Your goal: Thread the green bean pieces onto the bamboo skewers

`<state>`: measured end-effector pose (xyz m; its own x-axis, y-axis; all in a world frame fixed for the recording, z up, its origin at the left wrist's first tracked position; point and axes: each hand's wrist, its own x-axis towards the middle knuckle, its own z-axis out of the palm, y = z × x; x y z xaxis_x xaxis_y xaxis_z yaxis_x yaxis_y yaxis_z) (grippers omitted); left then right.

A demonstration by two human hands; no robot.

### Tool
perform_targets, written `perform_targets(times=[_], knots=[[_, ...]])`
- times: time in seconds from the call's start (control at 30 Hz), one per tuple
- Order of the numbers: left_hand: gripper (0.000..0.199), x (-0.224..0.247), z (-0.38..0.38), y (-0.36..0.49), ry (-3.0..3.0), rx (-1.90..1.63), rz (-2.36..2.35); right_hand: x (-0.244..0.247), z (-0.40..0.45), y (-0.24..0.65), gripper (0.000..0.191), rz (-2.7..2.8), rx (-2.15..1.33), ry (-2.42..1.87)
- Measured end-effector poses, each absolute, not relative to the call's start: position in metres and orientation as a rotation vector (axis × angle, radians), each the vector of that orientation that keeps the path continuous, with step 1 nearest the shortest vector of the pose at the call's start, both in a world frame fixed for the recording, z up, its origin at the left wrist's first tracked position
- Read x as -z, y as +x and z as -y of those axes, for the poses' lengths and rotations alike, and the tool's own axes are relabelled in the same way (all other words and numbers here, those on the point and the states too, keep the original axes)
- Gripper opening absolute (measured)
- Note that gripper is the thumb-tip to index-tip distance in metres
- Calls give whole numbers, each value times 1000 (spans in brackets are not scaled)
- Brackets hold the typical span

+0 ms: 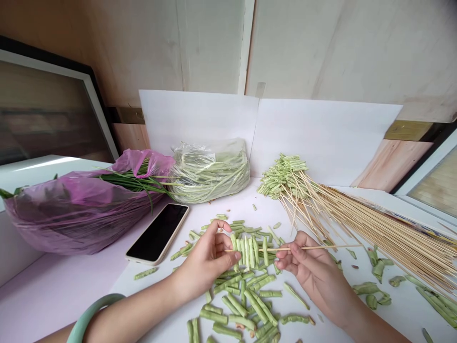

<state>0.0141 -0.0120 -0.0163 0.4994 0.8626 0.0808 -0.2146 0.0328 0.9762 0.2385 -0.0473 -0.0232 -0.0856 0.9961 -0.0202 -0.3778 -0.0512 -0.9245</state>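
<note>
Between my hands a thin wooden skewer [314,247] lies level, with several cut green bean pieces [251,252] threaded crosswise near its left end. One piece [265,251] sits a little apart, to the right of the others. My right hand [310,264] pinches the skewer right of the beans. My left hand [217,252] has its thumb and fingers closed at the leftmost threaded piece, by the skewer's left end. Below both hands, loose cut bean pieces [246,305] are strewn over the white table [150,305].
Finished bean skewers [282,176] lie piled at back right beside many bare skewers [385,224]. A clear bag of long beans [214,176] stands at the back, a purple bag of greens [82,205] at left. A phone [159,233] lies near my left hand. Bean scraps [371,290] lie right.
</note>
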Motion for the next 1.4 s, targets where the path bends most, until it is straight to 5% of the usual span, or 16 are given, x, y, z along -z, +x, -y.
perform_targets(times=[0.3, 1.4], knots=[[9, 13, 2, 10, 1241, -1028, -711, 21, 38, 246, 37, 765, -1300, -963], [32, 8, 7, 2, 1963, -942, -1035, 0, 46, 255, 26, 896, -1362, -1036]])
